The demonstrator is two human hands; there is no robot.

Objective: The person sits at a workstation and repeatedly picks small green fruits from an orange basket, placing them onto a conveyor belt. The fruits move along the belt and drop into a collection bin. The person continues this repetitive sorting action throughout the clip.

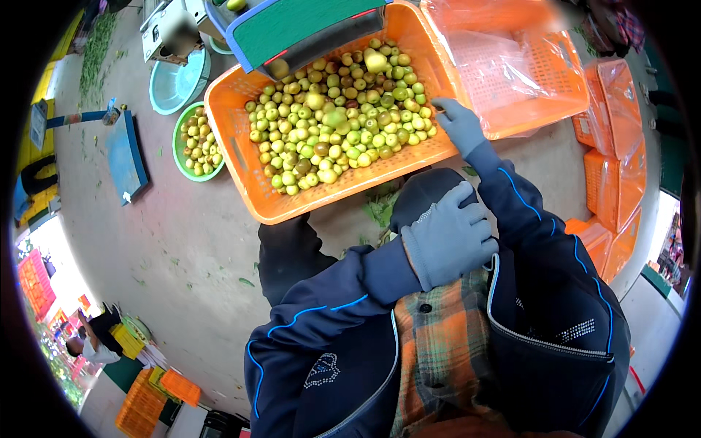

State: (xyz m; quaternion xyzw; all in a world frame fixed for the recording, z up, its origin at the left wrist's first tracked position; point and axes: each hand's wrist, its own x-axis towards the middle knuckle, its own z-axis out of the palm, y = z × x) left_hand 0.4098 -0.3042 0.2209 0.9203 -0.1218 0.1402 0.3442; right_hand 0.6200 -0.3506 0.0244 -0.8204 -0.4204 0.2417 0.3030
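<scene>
An orange plastic crate (252, 208) with a clear liner stands before my knees, filled with small round green-yellow and brownish fruit (321, 150) that look like jujubes. Over its far side hangs the end of a green chute (307, 33) with a blue edge; a few fruits below it are blurred by motion. My gloved right hand (460, 128) is at the crate's right rim, fingers stretched and slightly bent, holding no fruit. Across my body, my gloved left hand (451, 237) rests by my right knee and sleeve, fingers loosely bent and thumb apart; nothing shows in it.
Left of the crate stand a green basin (177, 155) of similar fruit and a light-blue basin (191, 86). A blue platform scale (125, 157) is farther left. Another plastic-lined orange crate (504, 120) adjoins on the right, with stacked orange crates (602, 171) beyond. Leaves litter the floor.
</scene>
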